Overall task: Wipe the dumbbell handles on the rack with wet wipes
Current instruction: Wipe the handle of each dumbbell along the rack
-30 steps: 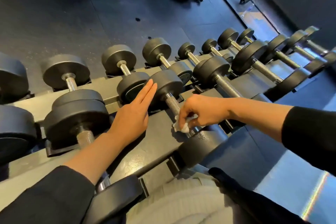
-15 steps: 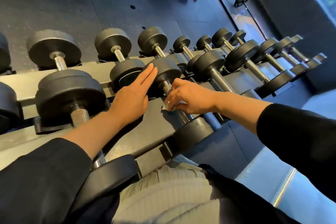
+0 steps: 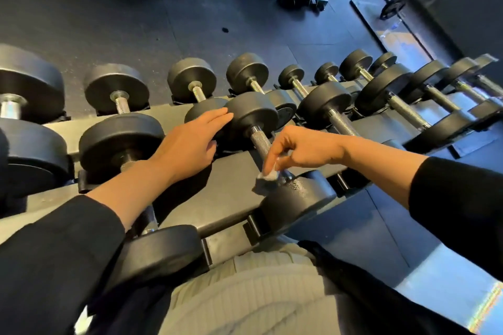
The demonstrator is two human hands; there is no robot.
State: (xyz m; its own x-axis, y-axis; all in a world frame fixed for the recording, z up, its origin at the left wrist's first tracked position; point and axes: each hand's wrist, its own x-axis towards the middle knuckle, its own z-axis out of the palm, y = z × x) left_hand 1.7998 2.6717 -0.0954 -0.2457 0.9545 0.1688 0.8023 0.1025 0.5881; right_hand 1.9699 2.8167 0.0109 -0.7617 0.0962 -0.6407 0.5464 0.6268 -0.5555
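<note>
Left hand (image 3: 190, 144), fingers straight and flat, resting against the far head (image 3: 251, 114) of the middle dumbbell on the rack (image 3: 217, 193). Just right of it, the knurled handle (image 3: 260, 143), running far-left to near-right toward the near head (image 3: 296, 198). Right hand (image 3: 296, 148) directly over the handle's near end, pinching a crumpled wet wipe (image 3: 268, 174) there. Judged: right hand nearer, best placed to stroke back along that axis. Further right, more dumbbells, handles probably unwiped.

White wet wipe (image 3: 268, 174) against knurled handle (image 3: 260, 141)
</note>
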